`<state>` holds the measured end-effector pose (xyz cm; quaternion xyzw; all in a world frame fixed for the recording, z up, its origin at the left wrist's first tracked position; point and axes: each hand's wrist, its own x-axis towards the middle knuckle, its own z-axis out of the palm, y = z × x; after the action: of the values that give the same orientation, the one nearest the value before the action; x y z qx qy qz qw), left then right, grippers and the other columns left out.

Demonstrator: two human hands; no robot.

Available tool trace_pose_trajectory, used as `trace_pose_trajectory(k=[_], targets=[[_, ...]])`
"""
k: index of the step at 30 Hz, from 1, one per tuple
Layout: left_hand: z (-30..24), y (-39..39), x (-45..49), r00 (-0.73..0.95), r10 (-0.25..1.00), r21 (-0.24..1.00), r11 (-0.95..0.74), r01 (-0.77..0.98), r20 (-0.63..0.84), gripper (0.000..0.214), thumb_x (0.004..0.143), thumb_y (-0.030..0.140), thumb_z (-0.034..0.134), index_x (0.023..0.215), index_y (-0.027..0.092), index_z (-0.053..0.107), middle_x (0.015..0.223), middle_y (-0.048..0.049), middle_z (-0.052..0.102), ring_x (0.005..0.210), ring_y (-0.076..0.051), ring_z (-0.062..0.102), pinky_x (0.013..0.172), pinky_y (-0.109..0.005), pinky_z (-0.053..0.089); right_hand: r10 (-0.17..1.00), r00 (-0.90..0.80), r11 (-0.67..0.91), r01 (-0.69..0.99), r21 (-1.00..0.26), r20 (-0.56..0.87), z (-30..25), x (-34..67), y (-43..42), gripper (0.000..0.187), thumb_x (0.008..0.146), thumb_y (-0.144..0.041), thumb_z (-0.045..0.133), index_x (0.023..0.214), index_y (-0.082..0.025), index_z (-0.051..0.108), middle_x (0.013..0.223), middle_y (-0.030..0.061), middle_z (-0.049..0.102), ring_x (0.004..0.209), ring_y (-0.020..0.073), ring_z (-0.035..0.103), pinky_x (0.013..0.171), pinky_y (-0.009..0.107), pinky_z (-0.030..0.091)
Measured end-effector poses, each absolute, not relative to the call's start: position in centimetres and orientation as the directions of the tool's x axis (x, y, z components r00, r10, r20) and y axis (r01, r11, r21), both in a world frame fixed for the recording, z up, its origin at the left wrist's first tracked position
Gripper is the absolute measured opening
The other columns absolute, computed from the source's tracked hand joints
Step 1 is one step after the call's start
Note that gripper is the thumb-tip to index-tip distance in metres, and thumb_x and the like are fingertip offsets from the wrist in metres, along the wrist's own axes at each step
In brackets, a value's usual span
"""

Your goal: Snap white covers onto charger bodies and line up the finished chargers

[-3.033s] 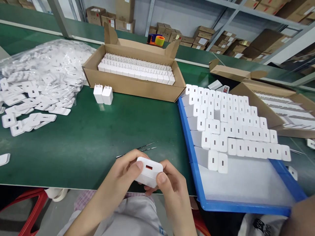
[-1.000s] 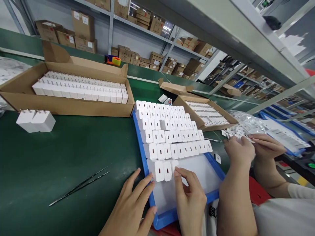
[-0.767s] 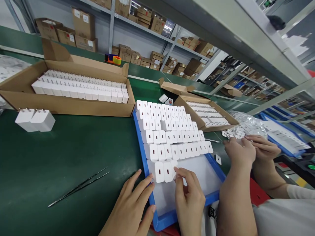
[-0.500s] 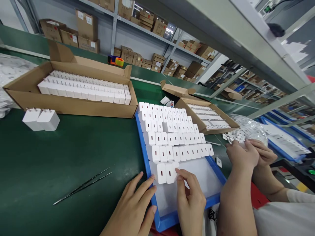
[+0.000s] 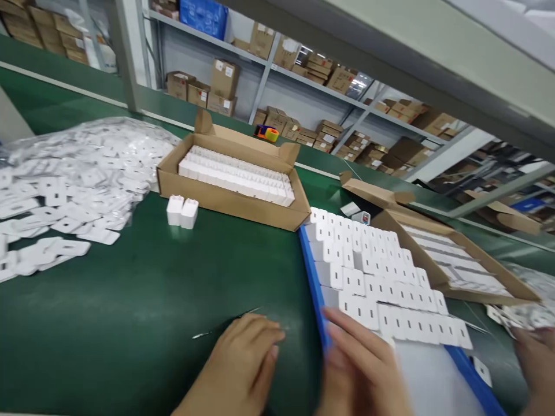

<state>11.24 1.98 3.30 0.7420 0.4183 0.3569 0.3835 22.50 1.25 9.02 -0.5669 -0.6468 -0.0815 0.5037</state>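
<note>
My left hand [image 5: 247, 364] lies flat on the green table with its fingers stretched out, empty, its fingertips near the thin metal tweezers [image 5: 225, 325]. My right hand [image 5: 359, 370] is blurred. It hovers over the near left edge of the blue tray [image 5: 313, 283] with fingers extended and nothing in them. Rows of white chargers [image 5: 381, 283] stand in the tray, the front row just beyond my right fingertips.
An open cardboard box [image 5: 236, 199] full of chargers sits behind, with two loose chargers [image 5: 182, 211] before it. A heap of bagged white parts [image 5: 73, 173] covers the left. A second box [image 5: 451, 260] and another person's hand [image 5: 533, 352] are at right.
My right hand has let go of the charger it set in the tray's front row. My view has swung left, and both hands have shifted left over the table and tray edge.
</note>
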Motion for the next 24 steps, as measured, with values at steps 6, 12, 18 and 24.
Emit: trace_pose_trajectory(k=[6, 12, 18, 24], targets=[[2.9, 3.4, -1.1, -0.269, 0.951, 0.817, 0.031, 0.576, 0.153, 0.040, 0.096, 0.039, 0.033, 0.105, 0.018, 0.066, 0.107, -0.0114, 0.069, 0.102, -0.030, 0.063, 0.085, -0.044, 0.053, 0.906, -0.364, 0.423, 0.797, -0.431, 0.216, 7.2, 10.9, 14.0, 0.049, 0.088, -0.017, 0.053, 0.136, -0.015, 0.045, 0.134, 0.0165, 0.050, 0.116, 0.0315, 0.055, 0.084, 0.043, 0.053], [2.2, 2.2, -5.3, -0.404, 0.914, 0.864, 0.174, 0.472, 0.036, 0.040, 0.093, 0.049, 0.038, 0.112, 0.024, 0.062, 0.119, -0.0100, 0.066, 0.107, -0.031, 0.062, 0.083, -0.044, 0.055, 0.907, -0.399, 0.411, 0.758, -0.506, 0.137, 6.3, 8.0, 20.3, 0.053, 0.079, -0.011, 0.062, 0.131, -0.015, 0.052, 0.122, 0.0160, 0.056, 0.109, 0.0308, 0.059, 0.091, 0.044, 0.047], [1.8, 3.0, -5.1, -0.442, 0.893, 0.984, -0.010, 0.180, 0.090, 0.063, 0.084, 0.045, 0.062, 0.140, 0.029, 0.037, 0.148, -0.0093, 0.042, 0.134, -0.031, 0.042, 0.105, -0.050, 0.043, 0.850, -0.523, 0.225, 0.481, -0.847, -0.071, 9.4, 6.4, 14.5, 0.043, 0.092, -0.049, 0.043, 0.119, -0.017, 0.052, 0.090, 0.0064, 0.066, 0.074, 0.0178, 0.066, 0.066, 0.030, 0.056], [1.5, 1.5, -7.7, -0.754, 0.630, 0.923, -0.375, -0.085, 0.186, 0.051, 0.081, 0.050, 0.067, 0.118, 0.016, 0.060, 0.134, -0.0133, 0.058, 0.128, -0.032, 0.051, 0.107, -0.042, 0.043, 0.500, -0.851, 0.181, 0.283, -0.942, -0.160, 8.4, -0.8, 10.1, 0.044, 0.100, -0.044, 0.024, 0.105, -0.016, 0.057, 0.086, 0.0040, 0.068, 0.071, 0.0123, 0.067, 0.065, 0.023, 0.055]])
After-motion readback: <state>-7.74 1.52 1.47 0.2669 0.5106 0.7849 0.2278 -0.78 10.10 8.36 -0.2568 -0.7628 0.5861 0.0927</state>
